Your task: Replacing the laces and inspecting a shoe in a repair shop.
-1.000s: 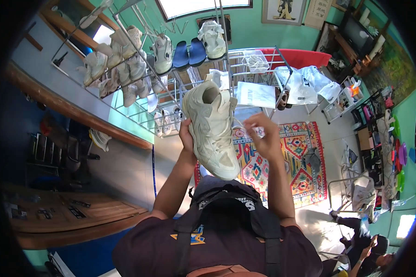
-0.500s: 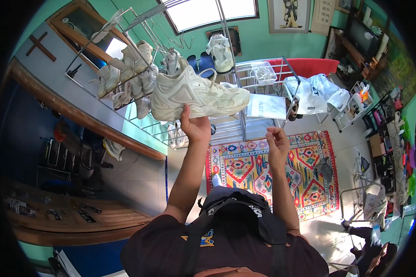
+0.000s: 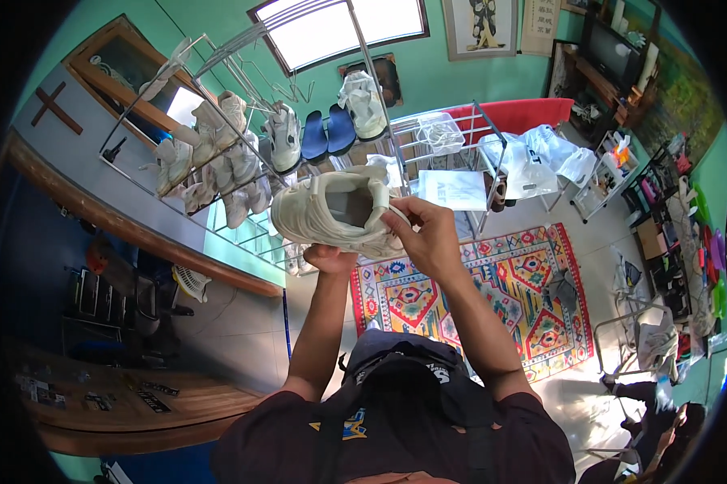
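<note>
A cream sneaker (image 3: 303, 214) is held up in front of me, its opening tilted toward me so the dark inside shows. My left hand (image 3: 331, 258) supports it from beneath, fingers mostly hidden under the sole. At the tongue and lace area, my right hand (image 3: 425, 234) pinches the shoe with thumb and fingers. Just behind it on the metal rack are a pair of blue slide sandals (image 3: 329, 133), a white-and-grey sneaker (image 3: 284, 137) and a pale shoe with paper-like wrapping (image 3: 364, 105).
More pale shoes (image 3: 218, 133) hang along the rack's left side. White plastic bags (image 3: 533, 161) and a clear basket (image 3: 440, 133) sit at the right. A patterned rug (image 3: 509, 298) covers the floor. A folding chair (image 3: 646, 323) and another person (image 3: 662, 423) are at lower right.
The sneaker has turned from side-on to show its opening and has come lower. My right hand has moved left and up from empty space to grip it.
</note>
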The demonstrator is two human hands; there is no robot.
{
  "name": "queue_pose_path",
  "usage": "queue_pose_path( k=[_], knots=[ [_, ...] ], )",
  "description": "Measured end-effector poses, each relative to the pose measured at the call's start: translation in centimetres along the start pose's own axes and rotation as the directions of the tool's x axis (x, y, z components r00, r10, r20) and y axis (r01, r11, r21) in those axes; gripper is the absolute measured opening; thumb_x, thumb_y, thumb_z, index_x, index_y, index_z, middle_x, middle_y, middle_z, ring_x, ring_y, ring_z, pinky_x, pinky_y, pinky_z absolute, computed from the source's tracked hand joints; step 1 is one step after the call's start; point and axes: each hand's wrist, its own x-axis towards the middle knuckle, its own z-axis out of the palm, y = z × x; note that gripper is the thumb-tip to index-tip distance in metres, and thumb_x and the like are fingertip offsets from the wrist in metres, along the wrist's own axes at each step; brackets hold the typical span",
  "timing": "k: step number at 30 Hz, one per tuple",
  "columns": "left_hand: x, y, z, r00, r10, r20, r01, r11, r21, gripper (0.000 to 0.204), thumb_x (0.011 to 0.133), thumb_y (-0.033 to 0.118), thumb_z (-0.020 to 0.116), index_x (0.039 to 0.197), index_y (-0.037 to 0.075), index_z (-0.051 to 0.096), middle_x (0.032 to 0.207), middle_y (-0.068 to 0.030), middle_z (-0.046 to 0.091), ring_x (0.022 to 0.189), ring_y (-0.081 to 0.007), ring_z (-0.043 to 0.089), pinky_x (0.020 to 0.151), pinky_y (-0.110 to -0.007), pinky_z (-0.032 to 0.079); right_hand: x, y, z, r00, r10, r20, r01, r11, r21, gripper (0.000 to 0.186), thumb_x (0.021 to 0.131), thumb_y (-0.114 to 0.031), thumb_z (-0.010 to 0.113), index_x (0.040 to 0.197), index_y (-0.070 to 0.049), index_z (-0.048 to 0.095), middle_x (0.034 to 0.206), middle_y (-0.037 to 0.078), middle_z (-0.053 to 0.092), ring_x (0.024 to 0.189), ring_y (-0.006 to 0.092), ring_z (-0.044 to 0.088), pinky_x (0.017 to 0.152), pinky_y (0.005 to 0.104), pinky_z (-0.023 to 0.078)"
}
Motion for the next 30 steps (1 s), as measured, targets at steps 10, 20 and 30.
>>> queue_pose_path(
  k=[10, 20, 30],
  knots=[
    [-0.6, 4.3, -5.7, 0.996, 0.046, -0.078, -0.061, 0.976, -0.208, 0.095, 0.059, 0.024, 0.056, 0.151, 0.007, 0.04, 0.151, -0.0135, 0.047, 0.14, -0.0365, 0.044, 0.12, -0.054, 0.031, -5.3, -0.9, 6.6, 0.736, -0.484, 0.473, 0.449, 0.872, 0.194, 0.009, 0.076, 0.0, 0.071, 0.082, -0.005, 0.065, 0.081, 0.007, 0.064, 0.083, 0.0283, 0.064, 0.081, 0.0376, 0.046],
    [-6.9, 13.3, -13.9, 0.975, 0.06, -0.214, -0.088, 0.988, -0.124, 0.092, 0.064, 0.028, 0.068, 0.149, 0.006, 0.042, 0.145, -0.0142, 0.053, 0.136, -0.034, 0.049, 0.117, -0.05, 0.037, -6.5, -7.3, 16.3, 0.508, -0.511, 0.693, 0.535, 0.818, 0.21, 0.01, 0.085, -0.009, 0.073, 0.08, -0.006, 0.066, 0.072, 0.008, 0.062, 0.07, 0.0277, 0.061, 0.08, 0.0375, 0.048],
    [-12.8, 20.5, -19.8, 0.905, 0.049, -0.422, -0.118, 0.983, -0.141, 0.1, 0.048, 0.015, 0.067, 0.145, 0.006, 0.045, 0.141, -0.0141, 0.054, 0.135, -0.0353, 0.049, 0.117, -0.05, 0.037, -8.4, -5.3, 23.4, 0.61, -0.173, 0.773, -0.032, 0.97, 0.242, 0.017, 0.1, -0.011, 0.055, 0.106, 0.001, 0.064, 0.066, 0.01, 0.049, 0.059, 0.0215, 0.052, 0.059, 0.0331, 0.04]
  ],
)
